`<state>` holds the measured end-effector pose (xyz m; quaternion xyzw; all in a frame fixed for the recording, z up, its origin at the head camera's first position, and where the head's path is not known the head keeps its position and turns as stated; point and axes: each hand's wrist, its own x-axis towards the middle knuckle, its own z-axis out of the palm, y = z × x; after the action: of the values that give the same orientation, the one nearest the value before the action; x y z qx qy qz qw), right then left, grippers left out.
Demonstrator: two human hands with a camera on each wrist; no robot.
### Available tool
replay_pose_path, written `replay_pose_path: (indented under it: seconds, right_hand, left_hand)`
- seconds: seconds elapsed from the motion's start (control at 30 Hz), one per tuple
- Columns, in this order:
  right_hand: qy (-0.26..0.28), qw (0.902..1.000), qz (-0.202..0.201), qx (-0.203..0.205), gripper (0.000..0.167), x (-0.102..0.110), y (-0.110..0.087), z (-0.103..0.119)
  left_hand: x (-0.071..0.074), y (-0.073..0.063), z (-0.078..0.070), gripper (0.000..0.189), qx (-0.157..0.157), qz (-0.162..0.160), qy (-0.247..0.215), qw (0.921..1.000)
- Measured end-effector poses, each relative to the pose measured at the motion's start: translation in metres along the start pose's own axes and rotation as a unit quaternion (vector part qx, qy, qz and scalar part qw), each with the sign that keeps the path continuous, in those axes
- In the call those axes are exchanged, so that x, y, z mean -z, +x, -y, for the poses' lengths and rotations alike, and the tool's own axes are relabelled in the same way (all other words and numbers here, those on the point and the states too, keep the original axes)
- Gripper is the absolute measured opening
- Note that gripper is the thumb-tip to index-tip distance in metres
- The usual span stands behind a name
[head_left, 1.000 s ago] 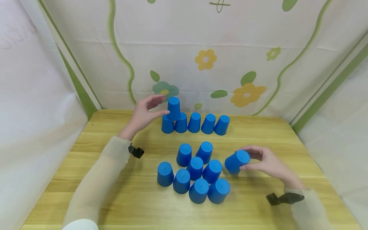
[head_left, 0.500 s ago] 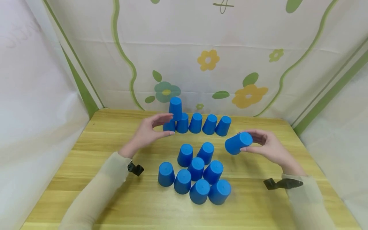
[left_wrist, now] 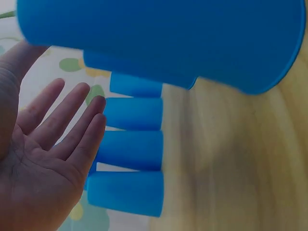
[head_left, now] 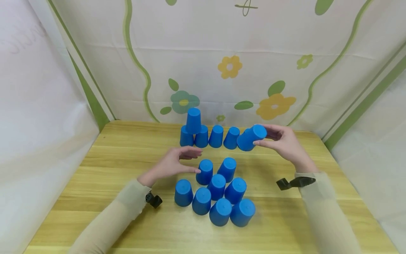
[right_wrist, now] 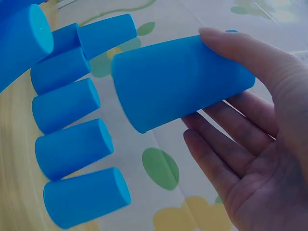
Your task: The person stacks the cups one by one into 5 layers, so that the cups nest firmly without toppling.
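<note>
My cups (head_left: 216, 136) are plain blue, my sleeves (head_left: 325, 211) beige, the table (head_left: 276, 229) yellow wood-grain, the far white cloth (head_left: 190, 31) flower-patterned.

1. Across the middle and lower frame: a desk (head_left: 272, 225), yellowish, with wood grain and rounded far corners.
2. Along its far edge, just below mid-frame: a row of five blue cups (head_left: 216, 137), upside down, side by side, with the rightmost mostly hidden from view.
3. At lower centre: a cluster of eight blue cups (head_left: 217, 187), also upside down, with four along its near side.
</note>
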<state>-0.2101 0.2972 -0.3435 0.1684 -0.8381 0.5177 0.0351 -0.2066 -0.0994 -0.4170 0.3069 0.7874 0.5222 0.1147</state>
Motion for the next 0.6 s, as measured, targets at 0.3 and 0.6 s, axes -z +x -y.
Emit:
replay_pose_path:
  seconds: [0.3, 0.6]
  right_hand:
    - [0.000, 0.9997, -0.007, -0.022, 0.051, -0.014, 0.033, 0.003]
    - [0.015, 0.9997, 0.012, -0.012, 0.053, -0.039, 0.063, -0.005]
  left_hand:
    - [-0.016, 0.003, 0.006, 0.067, -0.015, 0.040, -0.011, 0.9990]
    - [-0.022, 0.006, 0.013, 0.063, 0.003, 0.047, -0.014, 0.9988]
